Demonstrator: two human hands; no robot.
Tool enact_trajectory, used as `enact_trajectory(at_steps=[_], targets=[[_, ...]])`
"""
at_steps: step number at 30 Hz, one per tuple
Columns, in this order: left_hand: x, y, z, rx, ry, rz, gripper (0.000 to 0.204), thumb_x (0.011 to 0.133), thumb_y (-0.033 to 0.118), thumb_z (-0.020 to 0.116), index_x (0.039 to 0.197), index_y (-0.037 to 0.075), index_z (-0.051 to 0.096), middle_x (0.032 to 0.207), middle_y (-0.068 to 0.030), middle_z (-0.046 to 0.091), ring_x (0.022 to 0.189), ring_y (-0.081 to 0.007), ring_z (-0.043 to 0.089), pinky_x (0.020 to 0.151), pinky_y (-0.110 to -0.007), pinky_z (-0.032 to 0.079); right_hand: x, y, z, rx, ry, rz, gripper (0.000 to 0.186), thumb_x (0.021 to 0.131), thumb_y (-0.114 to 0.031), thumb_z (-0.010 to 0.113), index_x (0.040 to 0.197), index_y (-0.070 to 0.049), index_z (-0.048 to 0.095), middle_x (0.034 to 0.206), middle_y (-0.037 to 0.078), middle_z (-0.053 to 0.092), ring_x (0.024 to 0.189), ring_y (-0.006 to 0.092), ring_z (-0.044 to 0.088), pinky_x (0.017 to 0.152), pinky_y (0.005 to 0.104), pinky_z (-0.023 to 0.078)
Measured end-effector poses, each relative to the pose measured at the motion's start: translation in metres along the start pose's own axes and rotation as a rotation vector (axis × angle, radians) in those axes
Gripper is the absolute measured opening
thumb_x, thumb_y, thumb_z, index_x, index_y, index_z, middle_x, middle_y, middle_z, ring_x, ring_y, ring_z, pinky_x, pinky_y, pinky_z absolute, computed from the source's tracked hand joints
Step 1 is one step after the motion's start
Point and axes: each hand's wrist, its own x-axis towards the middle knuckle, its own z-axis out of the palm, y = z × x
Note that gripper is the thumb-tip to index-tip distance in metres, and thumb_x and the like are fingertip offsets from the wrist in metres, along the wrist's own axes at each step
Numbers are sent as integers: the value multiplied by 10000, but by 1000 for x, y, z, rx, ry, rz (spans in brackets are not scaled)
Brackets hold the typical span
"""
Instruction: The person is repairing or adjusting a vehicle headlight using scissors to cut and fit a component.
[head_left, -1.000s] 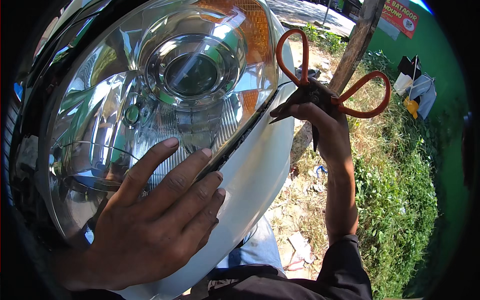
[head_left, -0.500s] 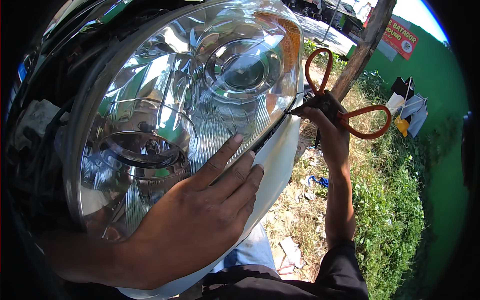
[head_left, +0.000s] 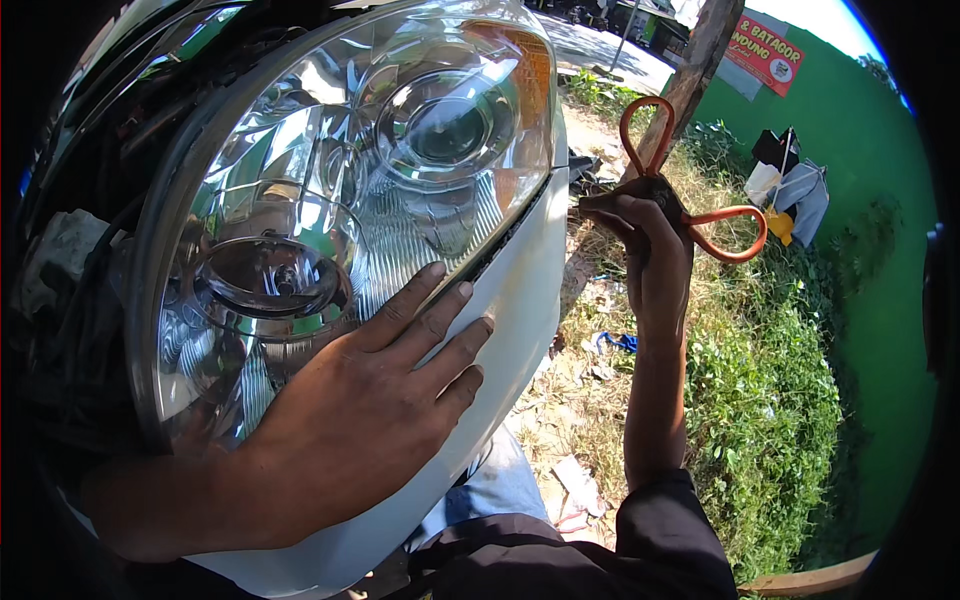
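Note:
A large clear headlight (head_left: 300,195) with round lamps and an orange corner section fills the left and middle. Along its lower right edge runs a dark gap beside a white body panel (head_left: 525,285). My left hand (head_left: 355,400) lies with fingers stretched, its fingertips at the headlight's edge and across the gap onto the panel. To the right of the headlight, my right hand (head_left: 652,235) is closed round the blade end of a pair of scissors (head_left: 662,192). Their two orange-red handle loops stick out above and to the right. The dark tip points left, apart from the headlight.
Dark engine-bay parts (head_left: 75,260) lie left of the headlight. A wooden post (head_left: 700,70) rises behind the scissors. Grass and weeds (head_left: 770,370) with litter cover the ground at right, before a green wall (head_left: 880,320) with hanging items (head_left: 795,190) and a red sign (head_left: 765,55).
The scissors' tip has come away from the gap at the headlight's edge and now stands apart to the right. My left hand stays on the headlight; the whole view has shifted slightly.

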Motion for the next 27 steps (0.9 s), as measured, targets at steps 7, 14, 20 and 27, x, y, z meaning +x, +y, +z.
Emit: enact_trajectory(at_steps=[7, 14, 20, 27], targets=[[10, 9, -1, -66, -53, -137, 527, 833, 172, 744, 1343, 77, 654, 1575, -167, 455, 1497, -369, 383, 1270, -550, 230, -144, 38, -124, 235, 409, 63, 165, 966, -61, 530, 1069, 62, 570, 1068, 205, 678, 1091, 369, 709, 1057, 481, 543], [68, 10, 23, 238, -196, -126, 639, 873, 184, 697, 1481, 66, 536, 1689, -109, 284, 1587, -377, 144, 1285, -560, 170, -492, 204, -267, -411, 815, 1092, 281, 971, -239, 503, 939, 0, 647, 858, 114, 698, 795, 225, 704, 798, 363, 555], [149, -23, 41, 416, -224, -95, 597, 982, 303, 616, 1520, 82, 483, 1682, -92, 296, 1583, -325, 179, 1293, -507, 176, -694, 258, -236, -360, 823, 1401, 193, 941, -180, 499, 942, -25, 615, 678, 62, 570, 570, 186, 607, 529, 351, 550], [219, -36, 114, 564, -231, -98, 595, 1073, 413, 464, 1573, 99, 396, 1674, -101, 308, 1577, -277, 206, 1298, -495, 121, -725, 278, -231, -165, 666, 1431, 180, 914, -191, 582, 838, -39, 642, 695, 55, 642, 558, 160, 612, 545, 323, 495]])
